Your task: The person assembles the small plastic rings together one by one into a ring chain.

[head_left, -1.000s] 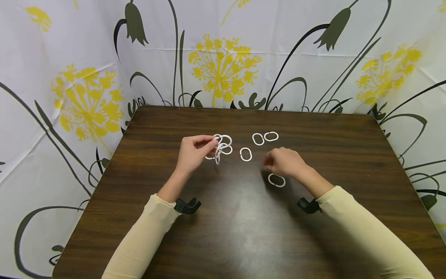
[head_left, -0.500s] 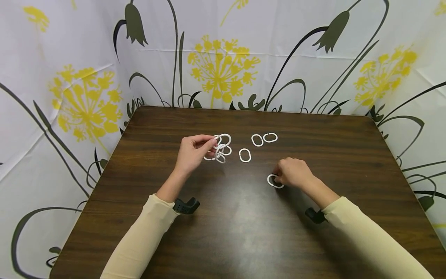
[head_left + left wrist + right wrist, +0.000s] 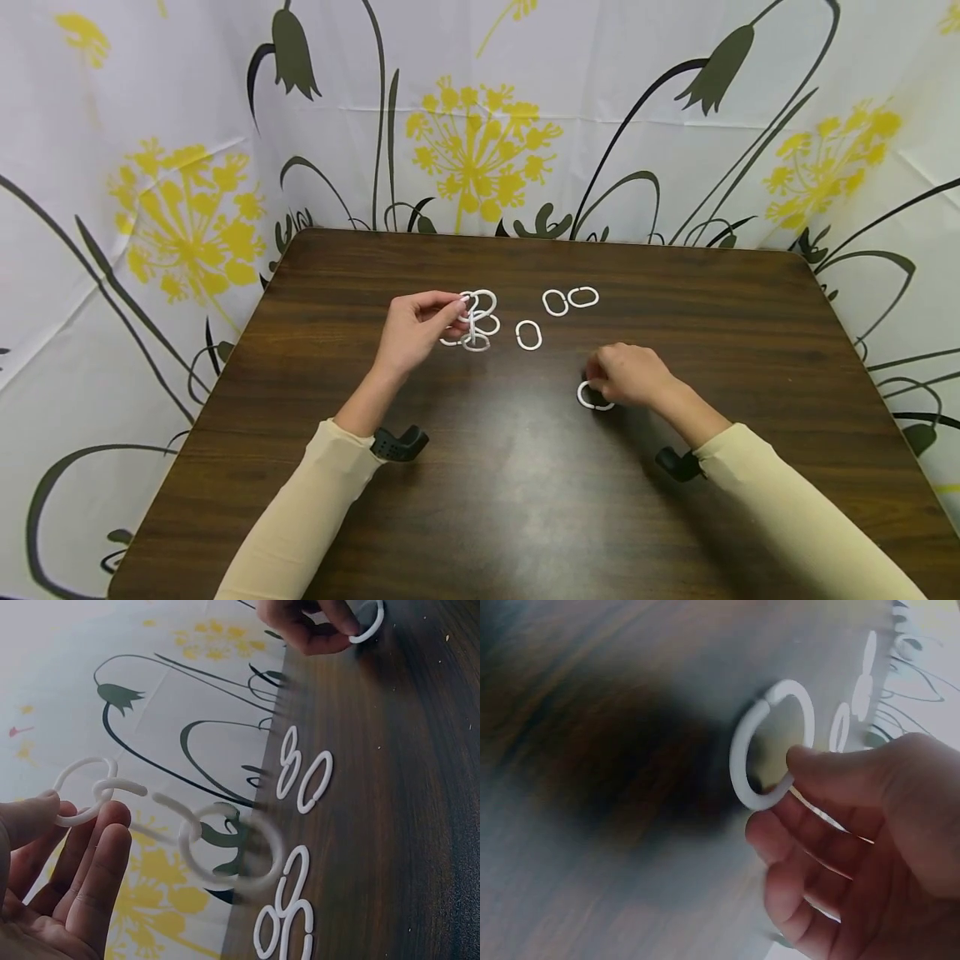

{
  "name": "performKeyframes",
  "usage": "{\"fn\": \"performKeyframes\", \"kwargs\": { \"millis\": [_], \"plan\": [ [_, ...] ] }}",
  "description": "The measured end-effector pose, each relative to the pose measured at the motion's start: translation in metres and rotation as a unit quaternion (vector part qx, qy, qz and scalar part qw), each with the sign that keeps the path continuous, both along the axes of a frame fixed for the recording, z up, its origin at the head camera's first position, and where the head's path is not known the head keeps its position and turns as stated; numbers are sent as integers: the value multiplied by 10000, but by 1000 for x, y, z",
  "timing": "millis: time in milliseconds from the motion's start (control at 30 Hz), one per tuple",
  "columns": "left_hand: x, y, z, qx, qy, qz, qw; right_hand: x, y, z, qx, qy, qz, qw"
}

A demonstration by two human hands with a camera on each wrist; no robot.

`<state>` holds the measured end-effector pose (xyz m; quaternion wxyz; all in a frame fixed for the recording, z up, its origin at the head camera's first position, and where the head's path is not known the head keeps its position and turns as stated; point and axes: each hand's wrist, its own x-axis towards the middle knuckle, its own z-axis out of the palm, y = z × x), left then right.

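Note:
In the head view my left hand point(image 3: 411, 333) is raised over the table's left-centre, pinching a short chain of white plastic links point(image 3: 121, 786) between thumb and fingers. The left wrist view shows the chain dangling from the pinched link, its lowest link blurred. My right hand point(image 3: 632, 375) is low on the right side, thumb and fingertips pinching one separate white link point(image 3: 739, 759). This oval link has a small gap in its ring, and it is tilted up from the dark surface in the right wrist view.
Beyond the hands on the brown wooden table point(image 3: 510, 500) lie a single loose link point(image 3: 518, 335) and two links close together, the farther one point(image 3: 583, 306) to the right. Several more links point(image 3: 306, 915) lie below the left hand. A flowered curtain point(image 3: 345, 100) stands behind the table.
My right hand has moved right and down to the nearest link and taken hold of it. The left hand stays in place while its dangling chain swings and turns.

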<state>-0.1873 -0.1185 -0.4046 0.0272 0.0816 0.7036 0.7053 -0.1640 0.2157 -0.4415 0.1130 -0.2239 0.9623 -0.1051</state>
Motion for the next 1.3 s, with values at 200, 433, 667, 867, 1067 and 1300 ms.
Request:
{"fn": "performKeyframes", "kwargs": {
  "millis": [200,433,667,867,1067,1300],
  "plan": [
    [1,0,1,5,19,-10,10000,-8,-6,8,-872,-558,19,9946],
    [2,0,2,-63,46,-57,10000,-15,-22,29,-2790,-1161,37,9533],
    [3,1,2,-178,66,-64,9998,-18,-47,56,-4121,-1357,-296,9005],
    [2,2,2,-87,125,-126,9998,-21,-69,77,-4624,-1246,-442,8767],
    [3,3,3,-76,162,-162,9997,-22,-88,86,-4791,-1213,-324,8687],
    [5,3,5,-172,234,-103,9995,-22,-102,88,-4790,-1101,-418,8699]
  ]
}}
